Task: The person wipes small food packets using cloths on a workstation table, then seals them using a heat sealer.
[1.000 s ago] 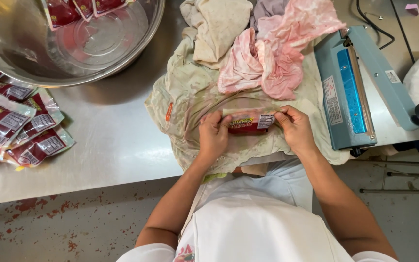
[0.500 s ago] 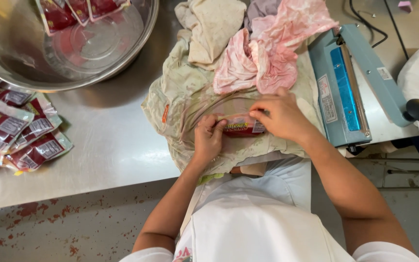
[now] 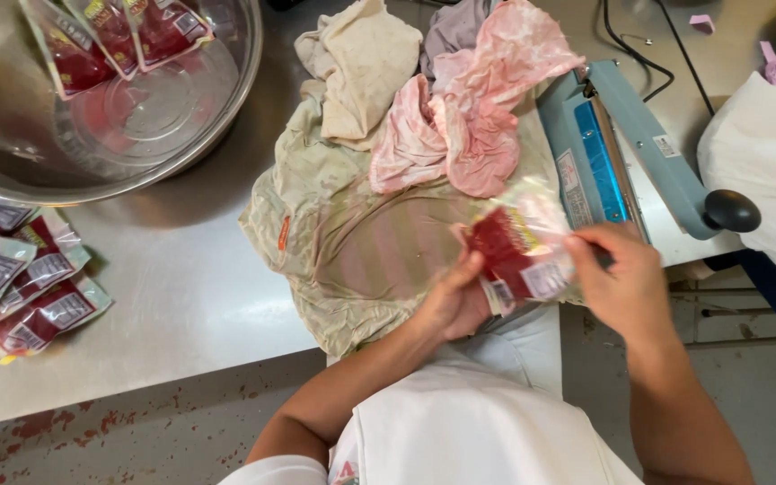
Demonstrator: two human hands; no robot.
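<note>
Both hands, left hand [image 3: 455, 301] and right hand [image 3: 617, 278], pinching a clear pouch [image 3: 518, 251] (red filling, printed label), tilted above the stained cloth [image 3: 361, 251] beside the blue heat sealer [image 3: 621, 153].

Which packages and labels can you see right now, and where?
Pouch: clear, red-filled, held between left hand and right hand.
Pouch pile: table's left edge, red with white labels.
Bowl pouches: red, leaning in steel bowl.
Sealer labels: pale stickers on blue sealer.
</note>
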